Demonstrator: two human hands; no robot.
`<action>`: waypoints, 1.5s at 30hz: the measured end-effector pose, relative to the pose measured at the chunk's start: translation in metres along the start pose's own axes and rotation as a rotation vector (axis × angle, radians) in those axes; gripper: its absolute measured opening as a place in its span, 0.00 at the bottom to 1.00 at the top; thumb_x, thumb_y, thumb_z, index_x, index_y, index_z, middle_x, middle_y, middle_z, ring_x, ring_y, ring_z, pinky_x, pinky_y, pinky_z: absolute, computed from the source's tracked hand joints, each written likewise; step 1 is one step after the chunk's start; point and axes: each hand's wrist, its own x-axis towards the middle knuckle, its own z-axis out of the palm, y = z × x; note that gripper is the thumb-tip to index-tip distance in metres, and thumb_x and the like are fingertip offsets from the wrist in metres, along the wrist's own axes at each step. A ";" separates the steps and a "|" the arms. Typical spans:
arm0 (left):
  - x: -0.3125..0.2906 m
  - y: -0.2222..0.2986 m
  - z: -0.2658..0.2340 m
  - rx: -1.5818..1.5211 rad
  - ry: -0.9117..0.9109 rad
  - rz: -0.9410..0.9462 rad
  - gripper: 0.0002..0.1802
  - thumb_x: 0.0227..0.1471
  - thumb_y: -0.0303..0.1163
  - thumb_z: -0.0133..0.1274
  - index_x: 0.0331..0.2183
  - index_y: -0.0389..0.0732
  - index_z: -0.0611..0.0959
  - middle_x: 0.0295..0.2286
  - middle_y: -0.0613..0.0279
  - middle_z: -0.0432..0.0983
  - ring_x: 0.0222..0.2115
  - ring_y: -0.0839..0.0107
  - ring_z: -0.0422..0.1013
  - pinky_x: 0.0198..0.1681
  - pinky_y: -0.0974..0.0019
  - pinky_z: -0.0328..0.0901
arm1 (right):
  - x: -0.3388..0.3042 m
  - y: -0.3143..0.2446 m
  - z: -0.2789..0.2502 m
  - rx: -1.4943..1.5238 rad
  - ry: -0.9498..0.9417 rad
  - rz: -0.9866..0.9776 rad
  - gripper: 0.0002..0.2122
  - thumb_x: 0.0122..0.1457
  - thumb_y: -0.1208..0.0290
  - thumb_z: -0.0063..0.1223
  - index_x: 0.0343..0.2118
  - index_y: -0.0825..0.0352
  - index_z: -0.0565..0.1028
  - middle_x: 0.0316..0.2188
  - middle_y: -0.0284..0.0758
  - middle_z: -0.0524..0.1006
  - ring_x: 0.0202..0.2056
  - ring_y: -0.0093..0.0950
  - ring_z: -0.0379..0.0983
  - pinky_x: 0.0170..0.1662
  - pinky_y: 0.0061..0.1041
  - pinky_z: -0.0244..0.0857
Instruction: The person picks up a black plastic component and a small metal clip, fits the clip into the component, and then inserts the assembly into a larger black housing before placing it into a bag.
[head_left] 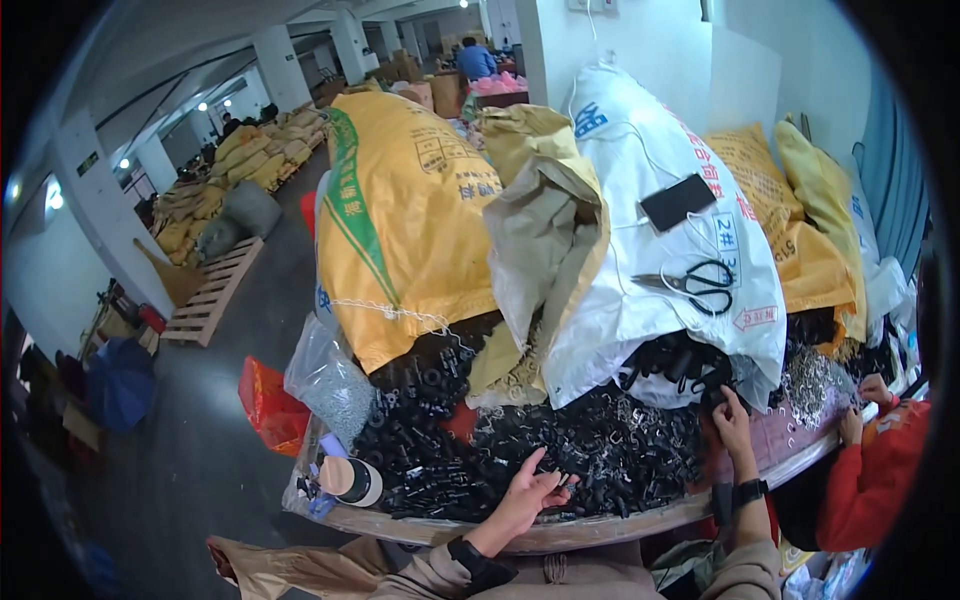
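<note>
My left hand [528, 494] rests at the near edge of a big heap of small black plastic parts [560, 450], its fingers pinched on a small dark piece. My right hand [732, 420] reaches further out into the heap under the torn white sack [650, 200], fingertips on the black parts; a dark watch sits on that wrist. Whether it holds a piece is hidden by the fingers. The parts spill from the sacks onto a round table [600, 535].
A yellow sack [400, 220], a tan sack [545, 220] and more yellow sacks [800, 230] stand behind the heap. Black scissors [700, 285] and a phone [678, 200] lie on the white sack. Another person in a red sleeve [880, 470] works at right. A tape roll [355, 480] sits at left.
</note>
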 end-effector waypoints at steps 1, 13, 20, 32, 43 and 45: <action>-0.001 0.001 0.000 0.005 0.005 0.005 0.35 0.50 0.28 0.42 0.54 0.42 0.42 0.34 0.50 0.70 0.24 0.75 0.67 0.29 0.72 0.66 | 0.001 0.003 -0.001 0.043 -0.028 0.011 0.22 0.38 0.78 0.48 0.42 0.66 0.65 0.28 0.39 0.68 0.31 0.38 0.64 0.33 0.30 0.60; 0.005 0.002 -0.008 -0.035 -0.011 0.008 0.28 0.52 0.28 0.38 0.52 0.44 0.48 0.32 0.49 0.69 0.22 0.77 0.62 0.22 0.77 0.57 | 0.019 -0.007 -0.004 -0.712 0.220 -0.504 0.15 0.36 0.74 0.49 0.33 0.66 0.68 0.30 0.39 0.65 0.38 0.39 0.58 0.40 0.37 0.51; 0.001 0.006 -0.006 -0.003 -0.067 0.012 0.29 0.52 0.28 0.39 0.52 0.44 0.46 0.32 0.50 0.69 0.22 0.77 0.61 0.22 0.78 0.57 | 0.009 -0.001 -0.005 -0.591 0.138 -0.469 0.09 0.37 0.71 0.50 0.23 0.66 0.66 0.25 0.39 0.65 0.35 0.38 0.59 0.40 0.35 0.50; -0.006 0.004 0.009 0.022 -0.150 0.011 0.30 0.51 0.30 0.41 0.52 0.46 0.46 0.32 0.51 0.70 0.20 0.78 0.60 0.20 0.78 0.57 | -0.048 -0.100 0.012 0.106 0.176 -0.379 0.05 0.39 0.77 0.47 0.21 0.72 0.67 0.18 0.33 0.64 0.22 0.22 0.61 0.25 0.19 0.55; -0.001 0.023 0.015 0.147 -0.157 -0.032 0.36 0.47 0.33 0.48 0.53 0.44 0.47 0.29 0.52 0.70 0.19 0.77 0.62 0.18 0.79 0.57 | -0.058 -0.177 0.073 0.270 -0.658 -0.423 0.11 0.40 0.70 0.50 0.26 0.72 0.71 0.22 0.39 0.70 0.26 0.29 0.67 0.28 0.22 0.59; 0.002 0.019 0.014 0.158 -0.174 -0.059 0.36 0.46 0.33 0.48 0.53 0.43 0.47 0.29 0.51 0.70 0.19 0.77 0.62 0.18 0.80 0.57 | -0.057 -0.171 0.071 0.305 -0.722 -0.332 0.10 0.43 0.70 0.50 0.26 0.72 0.71 0.23 0.38 0.71 0.27 0.27 0.68 0.29 0.22 0.59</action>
